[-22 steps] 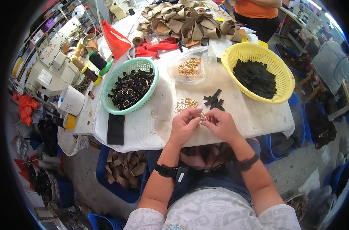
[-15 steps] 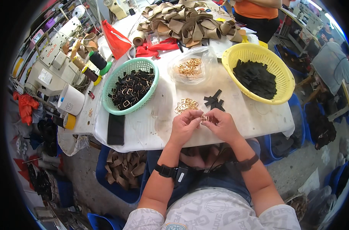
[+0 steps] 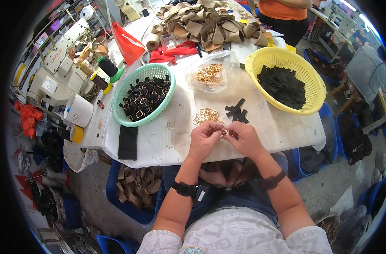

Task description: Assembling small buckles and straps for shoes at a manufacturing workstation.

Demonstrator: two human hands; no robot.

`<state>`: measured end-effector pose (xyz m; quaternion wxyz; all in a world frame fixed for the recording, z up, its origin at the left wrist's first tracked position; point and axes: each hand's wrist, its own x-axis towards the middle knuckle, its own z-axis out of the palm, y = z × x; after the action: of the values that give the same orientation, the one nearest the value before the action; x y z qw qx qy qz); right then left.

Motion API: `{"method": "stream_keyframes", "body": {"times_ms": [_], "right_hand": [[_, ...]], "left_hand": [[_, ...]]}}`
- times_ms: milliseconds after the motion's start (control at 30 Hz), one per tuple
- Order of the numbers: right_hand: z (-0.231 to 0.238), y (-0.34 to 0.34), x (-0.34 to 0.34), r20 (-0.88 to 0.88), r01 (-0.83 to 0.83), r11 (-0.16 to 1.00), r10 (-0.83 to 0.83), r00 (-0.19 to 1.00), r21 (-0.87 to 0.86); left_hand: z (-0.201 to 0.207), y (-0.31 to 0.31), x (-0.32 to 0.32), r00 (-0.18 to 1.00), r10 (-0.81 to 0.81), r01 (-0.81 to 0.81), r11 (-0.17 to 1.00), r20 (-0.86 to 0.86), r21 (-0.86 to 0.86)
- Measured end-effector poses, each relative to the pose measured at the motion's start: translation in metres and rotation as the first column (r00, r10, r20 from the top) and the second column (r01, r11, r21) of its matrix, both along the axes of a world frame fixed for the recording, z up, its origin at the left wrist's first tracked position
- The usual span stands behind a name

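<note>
Close to the table's front edge, my left hand (image 3: 203, 142) and my right hand (image 3: 246, 140) meet with fingertips pinched. Between them is a small gold metal buckle (image 3: 225, 132), mostly covered by the fingers; whether a strip is threaded through it I cannot make out. Just beyond my left hand lies a loose pile of gold buckles (image 3: 207, 116). Several short black strips (image 3: 236, 111) lie crossed over one another beyond my right hand.
A green basket (image 3: 162, 109) at left holds black strips with buckles; a yellow basket (image 3: 315, 86) at right holds black strips. Between them sits a clear bag (image 3: 220, 86) of gold buckles. A phone (image 3: 127, 143) lies at the left edge. Brown pieces (image 3: 210, 25) are heaped at the back.
My fingers have shifted slightly around the buckle, turning it so less of it shows. Everything else on the table stays in place.
</note>
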<state>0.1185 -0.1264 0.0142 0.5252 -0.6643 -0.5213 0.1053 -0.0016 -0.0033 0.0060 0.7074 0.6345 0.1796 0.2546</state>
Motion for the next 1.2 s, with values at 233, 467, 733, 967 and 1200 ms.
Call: {"method": "stream_keyframes", "body": {"times_ms": [233, 467, 733, 967, 1200], "right_hand": [[-0.0007, 0.0006, 0.0003, 0.027, 0.024, 1.0, -0.024, 0.999, 0.011], [0.0009, 0.0001, -0.0007, 0.021, 0.028, 1.0, -0.028, 0.999, 0.013], [0.0041, 0.0009, -0.0018, -0.003, 0.021, 1.0, -0.021, 1.0, 0.005], [0.0026, 0.0001, 0.0002, 0.029, 0.017, 0.999, -0.018, 0.999, 0.036], [-0.005, 0.0028, -0.0003, 0.071, 0.043, 0.995, -0.049, 0.996, 0.089]], "left_hand": [[0.002, -0.0028, 0.0017, 0.998, -0.013, 0.014, 1.0, 0.069, -0.024], [-0.0017, 0.0, 0.0013, 0.998, -0.032, 0.034, 0.999, 0.051, -0.04], [0.001, 0.0005, 0.0009, 0.999, -0.008, 0.011, 0.998, 0.053, -0.056], [0.0057, 0.0003, 0.0001, 0.999, -0.005, 0.008, 0.997, 0.04, -0.071], [0.0045, 0.003, -0.0006, 1.0, 0.004, -0.003, 0.996, 0.02, -0.084]]}}
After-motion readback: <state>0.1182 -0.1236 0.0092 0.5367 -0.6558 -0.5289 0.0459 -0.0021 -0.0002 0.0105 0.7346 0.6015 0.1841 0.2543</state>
